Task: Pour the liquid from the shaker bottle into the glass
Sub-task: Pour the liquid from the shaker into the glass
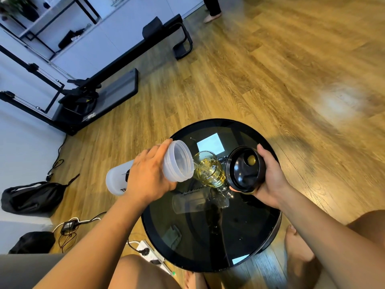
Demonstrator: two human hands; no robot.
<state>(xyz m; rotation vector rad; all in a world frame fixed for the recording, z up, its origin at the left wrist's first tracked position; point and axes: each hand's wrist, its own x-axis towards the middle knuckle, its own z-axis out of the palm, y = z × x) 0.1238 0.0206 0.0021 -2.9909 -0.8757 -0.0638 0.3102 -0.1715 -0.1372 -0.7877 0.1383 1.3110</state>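
Observation:
My left hand (149,174) grips a translucent white shaker bottle (177,161), tipped on its side with its open mouth over the rim of a clear glass (210,170). Yellow liquid runs from the bottle's lip into the glass, which holds a good amount of it. The glass stands on a round black glass-topped table (210,232). To the right of the glass, my right hand (270,176) holds the black shaker lid (244,167), its inside turned toward me.
Wooden floor surrounds the table. A black exercise machine (98,90) stands at the left along the wall. Black bags (31,197), a power strip (145,249) and cables lie on the floor at the lower left. My knees and feet are close to the table's near edge.

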